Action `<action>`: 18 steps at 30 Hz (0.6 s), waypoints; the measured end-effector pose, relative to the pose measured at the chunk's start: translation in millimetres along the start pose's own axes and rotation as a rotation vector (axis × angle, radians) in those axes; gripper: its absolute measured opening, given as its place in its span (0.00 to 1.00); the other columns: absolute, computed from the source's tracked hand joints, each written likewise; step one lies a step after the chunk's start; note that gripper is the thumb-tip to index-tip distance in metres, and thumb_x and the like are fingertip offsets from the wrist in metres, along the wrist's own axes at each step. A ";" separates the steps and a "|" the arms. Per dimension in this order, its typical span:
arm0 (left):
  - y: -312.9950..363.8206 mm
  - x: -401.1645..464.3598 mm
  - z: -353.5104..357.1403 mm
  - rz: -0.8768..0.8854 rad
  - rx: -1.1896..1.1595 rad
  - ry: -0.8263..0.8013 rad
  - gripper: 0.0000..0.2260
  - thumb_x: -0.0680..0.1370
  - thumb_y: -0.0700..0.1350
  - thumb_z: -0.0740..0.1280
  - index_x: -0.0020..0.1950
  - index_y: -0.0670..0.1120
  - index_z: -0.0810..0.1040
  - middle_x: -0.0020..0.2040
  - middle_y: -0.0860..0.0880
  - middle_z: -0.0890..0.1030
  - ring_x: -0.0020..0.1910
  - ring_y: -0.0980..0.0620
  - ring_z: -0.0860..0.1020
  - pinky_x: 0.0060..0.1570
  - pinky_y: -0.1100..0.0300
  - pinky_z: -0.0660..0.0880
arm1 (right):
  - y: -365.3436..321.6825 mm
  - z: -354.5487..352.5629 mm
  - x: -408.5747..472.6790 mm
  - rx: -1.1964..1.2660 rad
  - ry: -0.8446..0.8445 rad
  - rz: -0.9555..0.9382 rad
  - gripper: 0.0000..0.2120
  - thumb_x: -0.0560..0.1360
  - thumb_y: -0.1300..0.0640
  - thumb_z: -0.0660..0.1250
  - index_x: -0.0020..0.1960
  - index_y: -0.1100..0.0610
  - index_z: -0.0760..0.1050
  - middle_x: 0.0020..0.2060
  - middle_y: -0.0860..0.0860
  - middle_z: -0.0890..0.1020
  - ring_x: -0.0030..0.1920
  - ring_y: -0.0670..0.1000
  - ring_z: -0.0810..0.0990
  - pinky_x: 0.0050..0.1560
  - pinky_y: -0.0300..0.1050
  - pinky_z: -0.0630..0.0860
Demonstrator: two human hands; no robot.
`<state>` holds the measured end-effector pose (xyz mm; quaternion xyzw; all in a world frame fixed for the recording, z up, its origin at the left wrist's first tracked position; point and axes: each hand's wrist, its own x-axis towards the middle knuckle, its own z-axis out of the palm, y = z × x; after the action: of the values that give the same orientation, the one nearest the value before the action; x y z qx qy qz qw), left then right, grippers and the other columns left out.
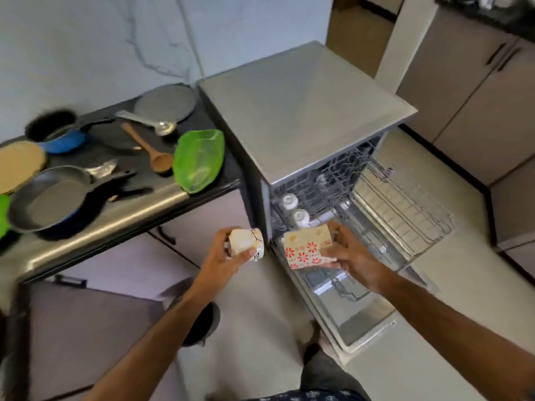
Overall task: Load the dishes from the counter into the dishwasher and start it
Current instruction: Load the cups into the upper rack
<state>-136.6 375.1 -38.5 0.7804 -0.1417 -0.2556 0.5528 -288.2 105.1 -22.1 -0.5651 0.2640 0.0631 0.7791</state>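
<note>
The left hand (228, 250) curls round a pale mug (246, 244), and the right hand (351, 254) grips a cream mug with red flowers (305, 250) — both just in front of the open dishwasher (307, 117). Beyond the right hand the upper rack (405, 204) stands pulled out; left of the left hand the dark counter (136, 206) carries pans, a wooden spoon (150, 151) and a green bowl (199, 160).

We hold a cream mug (246, 243) in our left hand (225, 256), a red-flowered mug (304, 251) in our right hand (351, 256), before the open dishwasher (304, 111).
</note>
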 end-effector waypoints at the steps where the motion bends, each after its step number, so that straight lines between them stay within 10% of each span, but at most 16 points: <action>1: 1.1 16.3 27.7 0.003 0.050 -0.011 0.27 0.65 0.59 0.77 0.61 0.57 0.73 0.57 0.52 0.78 0.51 0.57 0.79 0.43 0.60 0.79 | 5.1 -31.6 5.6 -0.052 0.045 0.012 0.32 0.63 0.57 0.79 0.64 0.52 0.70 0.62 0.57 0.77 0.62 0.59 0.79 0.55 0.55 0.81; 8: -0.6 94.1 118.1 -0.021 0.249 -0.017 0.32 0.60 0.60 0.77 0.62 0.56 0.73 0.60 0.50 0.73 0.55 0.57 0.78 0.52 0.60 0.79 | 23.0 -139.6 70.3 -0.400 0.189 0.031 0.31 0.69 0.63 0.77 0.66 0.50 0.65 0.63 0.51 0.72 0.59 0.53 0.76 0.43 0.42 0.81; 13: -35.7 149.9 143.9 -0.033 0.382 -0.024 0.31 0.63 0.56 0.81 0.63 0.55 0.74 0.59 0.46 0.78 0.57 0.48 0.79 0.53 0.43 0.80 | 49.4 -166.9 135.4 -0.721 0.150 -0.074 0.39 0.65 0.57 0.80 0.70 0.48 0.64 0.67 0.52 0.67 0.65 0.55 0.69 0.62 0.55 0.72; 18: -52.4 164.7 167.8 0.007 0.396 0.023 0.34 0.66 0.47 0.80 0.69 0.53 0.69 0.58 0.61 0.67 0.59 0.56 0.74 0.58 0.51 0.77 | 69.2 -160.2 183.8 -0.994 0.079 -0.157 0.42 0.63 0.51 0.79 0.71 0.49 0.62 0.63 0.54 0.69 0.62 0.56 0.71 0.59 0.59 0.75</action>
<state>-96.5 177.8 -170.7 0.8763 -0.1853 -0.2118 0.3910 -213.4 -53.6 -205.0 -0.8879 0.1880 0.1007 0.4077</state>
